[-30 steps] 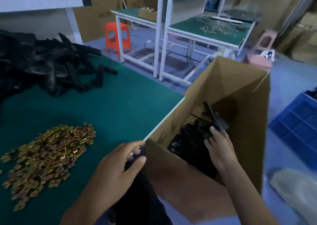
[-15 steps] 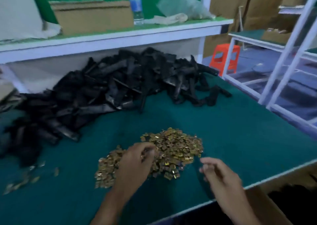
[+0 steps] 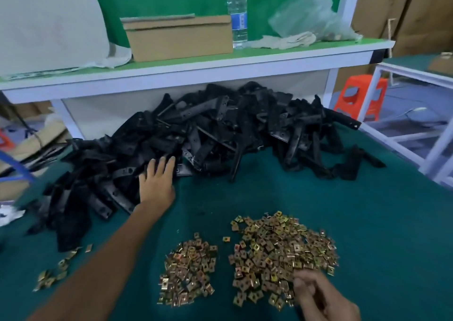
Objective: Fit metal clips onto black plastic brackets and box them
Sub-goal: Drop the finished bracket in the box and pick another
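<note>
A big heap of black plastic brackets (image 3: 208, 137) lies along the back of the green table (image 3: 367, 210). My left hand (image 3: 158, 181) reaches into the heap's front edge, its fingers spread and resting on a bracket. Brass-coloured metal clips lie in two piles near me, a larger right pile (image 3: 277, 249) and a smaller left pile (image 3: 188, 269). My right hand (image 3: 318, 296) sits at the near edge of the larger pile, fingers curled and pinching at clips. The packing box is out of view.
A white shelf (image 3: 220, 68) overhangs the bracket heap and carries a cardboard box (image 3: 179, 39), a water bottle (image 3: 237, 14) and a plastic bag (image 3: 311, 19). A few stray clips (image 3: 54, 271) lie at the left. An orange stool (image 3: 360, 95) and a white bench frame (image 3: 441, 144) stand to the right.
My view turned from the carton back to the table. My left hand left the clips and reached up to the bracket heap. My right hand moved onto the clip pile and curled.
</note>
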The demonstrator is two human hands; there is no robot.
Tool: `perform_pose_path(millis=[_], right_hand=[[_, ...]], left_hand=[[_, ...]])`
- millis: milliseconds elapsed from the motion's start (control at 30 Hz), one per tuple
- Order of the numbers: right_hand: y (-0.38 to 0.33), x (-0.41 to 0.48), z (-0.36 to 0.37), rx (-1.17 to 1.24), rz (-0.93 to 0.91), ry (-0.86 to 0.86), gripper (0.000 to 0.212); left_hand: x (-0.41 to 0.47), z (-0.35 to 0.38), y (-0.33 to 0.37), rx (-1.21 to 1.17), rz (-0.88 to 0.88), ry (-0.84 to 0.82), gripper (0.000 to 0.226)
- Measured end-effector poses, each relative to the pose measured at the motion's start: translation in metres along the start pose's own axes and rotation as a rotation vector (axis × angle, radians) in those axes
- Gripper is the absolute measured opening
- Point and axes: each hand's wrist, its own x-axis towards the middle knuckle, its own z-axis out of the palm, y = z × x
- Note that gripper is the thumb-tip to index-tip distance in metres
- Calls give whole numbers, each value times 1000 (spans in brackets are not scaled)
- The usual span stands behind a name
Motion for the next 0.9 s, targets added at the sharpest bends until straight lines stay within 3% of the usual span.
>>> perform_pose_path(millis=[67, 133, 200, 300, 367, 467, 500, 567, 633, 700, 767, 900], right_hand=[[2, 2, 3, -1, 4, 8, 19], [5, 4, 4, 17, 3, 16, 13], [7, 3, 3, 18, 7, -1, 13], [8, 3, -1, 22, -66, -12, 21], [7, 3, -4, 39, -82, -20, 20], [5, 0, -7, 83, -99, -61, 18], [4, 0, -8, 106, -103, -67, 18], [0, -5, -11, 168, -114, -77, 15], [-10, -13, -14, 257, -109, -107, 17], [-17, -19, -14, 353, -68, -166, 26], [-21, -22, -11, 411, -30, -221, 32], [-16, -18, -11, 461, 9, -164, 22]], left_hand=[[9, 6, -1, 133, 4, -7, 74], [10, 7, 1, 226, 29, 86, 55], [3, 2, 4, 210, 68, 173, 43], [-21, -18, 5, 86, 46, 230, 43], [-42, -31, 2, -124, -44, 289, 41], [-96, -54, 13, -761, -168, 276, 27], [-121, -64, 25, -968, -192, 227, 18], [-169, -75, 60, -1238, -170, 92, 23], [-212, -69, 102, -1404, -120, -31, 29], [-242, -62, 142, -1518, -126, -155, 21], [-255, -58, 167, -1552, -128, -273, 11], [-239, -51, 156, -1145, 215, -137, 57]])
